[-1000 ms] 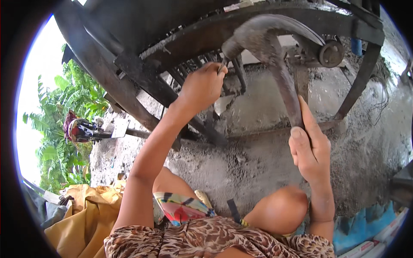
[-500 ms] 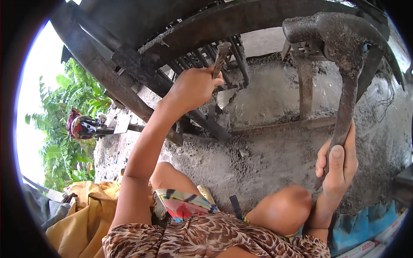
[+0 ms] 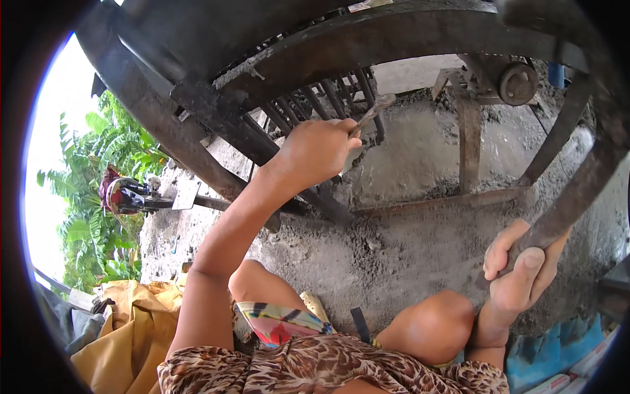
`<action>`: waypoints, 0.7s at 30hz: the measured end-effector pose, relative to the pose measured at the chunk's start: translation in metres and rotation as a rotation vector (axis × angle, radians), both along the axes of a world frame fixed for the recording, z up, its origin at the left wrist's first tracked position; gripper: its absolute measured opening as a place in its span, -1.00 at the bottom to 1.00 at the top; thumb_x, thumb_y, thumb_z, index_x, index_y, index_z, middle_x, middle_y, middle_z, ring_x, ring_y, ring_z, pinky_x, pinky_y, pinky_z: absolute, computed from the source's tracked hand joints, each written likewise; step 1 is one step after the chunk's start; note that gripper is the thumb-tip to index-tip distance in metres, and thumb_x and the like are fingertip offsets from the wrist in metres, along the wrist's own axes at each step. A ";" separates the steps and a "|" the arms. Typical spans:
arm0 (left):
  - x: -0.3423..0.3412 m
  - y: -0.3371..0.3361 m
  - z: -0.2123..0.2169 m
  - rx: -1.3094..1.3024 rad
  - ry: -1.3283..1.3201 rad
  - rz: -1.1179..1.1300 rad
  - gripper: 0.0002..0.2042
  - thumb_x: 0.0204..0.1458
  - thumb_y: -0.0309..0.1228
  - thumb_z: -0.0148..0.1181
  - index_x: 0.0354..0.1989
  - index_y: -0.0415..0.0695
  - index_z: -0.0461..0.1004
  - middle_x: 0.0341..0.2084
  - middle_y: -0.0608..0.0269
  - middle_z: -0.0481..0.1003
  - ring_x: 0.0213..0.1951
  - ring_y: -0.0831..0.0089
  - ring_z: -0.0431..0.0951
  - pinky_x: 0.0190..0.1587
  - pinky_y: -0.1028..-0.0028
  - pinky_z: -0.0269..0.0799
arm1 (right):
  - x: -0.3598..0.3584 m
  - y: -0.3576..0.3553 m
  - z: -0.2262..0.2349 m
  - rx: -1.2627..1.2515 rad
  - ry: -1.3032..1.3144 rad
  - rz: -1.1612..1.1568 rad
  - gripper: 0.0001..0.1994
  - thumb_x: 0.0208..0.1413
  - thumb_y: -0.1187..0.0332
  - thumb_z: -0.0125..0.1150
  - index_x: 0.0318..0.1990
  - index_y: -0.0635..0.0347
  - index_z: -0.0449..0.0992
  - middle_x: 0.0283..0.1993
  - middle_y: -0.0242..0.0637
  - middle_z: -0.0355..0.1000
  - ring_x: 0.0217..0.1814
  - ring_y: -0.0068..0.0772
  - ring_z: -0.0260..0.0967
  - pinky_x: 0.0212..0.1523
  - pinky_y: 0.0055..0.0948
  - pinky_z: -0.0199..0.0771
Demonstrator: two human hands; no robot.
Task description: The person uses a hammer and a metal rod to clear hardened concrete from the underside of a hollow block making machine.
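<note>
Fingers (image 3: 341, 141) of left hand (image 3: 315, 154) curled tight round the lower end of a short metal chisel (image 3: 369, 113); tip aimed up and right at the dark bars (image 3: 308, 108) of a rusted, mortar-caked iron frame (image 3: 367, 39). Fingers (image 3: 518, 262) of right hand (image 3: 522, 276) wrapped shut round a long hammer handle (image 3: 564, 203), gripped near its lower end; head swung up out of view past the top right rim.

Handling, judged: chisel stiff, small, rough with rust, unlikely to slip; best held low on the shank, clear of the struck end. Hammer judged heavy at the top, long handle giving reach but needing a firm grip at the butt. Frame rigid, far too heavy to shift.

Pose: left arm stretched straight up and forward, wrist bent slightly inward, knuckles toward camera. Right forearm risen from lower right, elbow tucked beside bare knee (image 3: 433, 325), wrist cocked back. Crouched or seated on grey, gritty concrete ground (image 3: 394, 256). Yellow cloth (image 3: 125, 328) heaped at lower left; green foliage (image 3: 92, 197) and a parked motorbike (image 3: 128, 195) beyond, well apart.
</note>
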State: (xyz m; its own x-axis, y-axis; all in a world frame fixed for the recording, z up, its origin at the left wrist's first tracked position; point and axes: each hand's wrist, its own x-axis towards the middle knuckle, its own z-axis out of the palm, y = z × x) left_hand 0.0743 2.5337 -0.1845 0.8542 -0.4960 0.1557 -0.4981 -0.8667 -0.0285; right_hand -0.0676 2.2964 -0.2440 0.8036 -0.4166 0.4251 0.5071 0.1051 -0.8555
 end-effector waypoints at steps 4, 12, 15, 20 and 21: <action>-0.006 0.000 -0.004 0.000 -0.010 -0.070 -0.81 0.04 -0.28 -0.02 -0.32 -0.13 0.39 -0.52 0.08 0.46 -0.41 0.08 0.47 -0.38 0.21 0.35 | 0.016 0.002 -0.018 -0.360 -0.142 0.041 -0.39 0.16 0.12 -0.17 0.22 0.37 -0.08 -0.71 -0.43 0.16 -0.78 -0.70 0.01 -0.76 -0.68 0.04; 0.000 0.003 -0.017 0.119 -0.103 -0.200 -0.79 0.05 -0.28 -0.05 -0.37 -0.19 0.36 -0.47 0.17 0.41 -0.39 0.16 0.47 -0.39 0.27 0.39 | 0.014 -0.006 -0.054 -0.304 -0.209 0.061 -0.60 0.07 0.36 -0.13 0.04 0.43 0.21 -0.64 -0.35 0.28 -0.68 -0.66 0.09 -0.63 -0.65 0.14; 0.000 0.004 -0.019 0.133 -0.071 -0.200 -0.79 0.05 -0.29 -0.05 -0.37 -0.20 0.36 -0.45 0.17 0.41 -0.37 0.15 0.47 -0.38 0.27 0.39 | 0.016 -0.007 -0.065 -0.235 -0.323 0.049 -0.62 0.08 0.35 -0.13 0.01 0.42 0.22 -0.66 -0.37 0.25 -0.70 -0.68 0.05 -0.67 -0.66 0.09; -0.004 0.001 -0.016 0.090 -0.095 -0.208 -0.77 0.05 -0.28 -0.04 -0.28 -0.20 0.36 -0.50 0.14 0.41 -0.43 0.09 0.46 -0.40 0.24 0.37 | 0.010 -0.012 -0.070 -0.356 -0.047 0.102 -0.54 0.06 0.36 -0.10 0.09 0.50 0.15 -0.66 -0.35 0.26 -0.70 -0.67 0.11 -0.68 -0.69 0.10; -0.005 0.001 -0.017 0.098 -0.096 -0.190 -0.77 0.04 -0.27 -0.03 -0.27 -0.18 0.37 -0.50 0.14 0.43 -0.43 0.08 0.46 -0.42 0.24 0.36 | 0.009 -0.012 -0.070 -0.349 -0.120 0.090 -0.50 0.12 0.26 -0.13 0.13 0.45 0.05 -0.67 -0.37 0.24 -0.72 -0.69 0.09 -0.69 -0.68 0.10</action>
State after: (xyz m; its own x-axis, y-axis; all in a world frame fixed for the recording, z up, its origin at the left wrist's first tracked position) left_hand 0.0697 2.5346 -0.2011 0.7275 -0.6634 0.1749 -0.6430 -0.7482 -0.1636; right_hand -0.0589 2.2847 -0.3141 0.7664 -0.1596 0.6223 0.6078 -0.1335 -0.7828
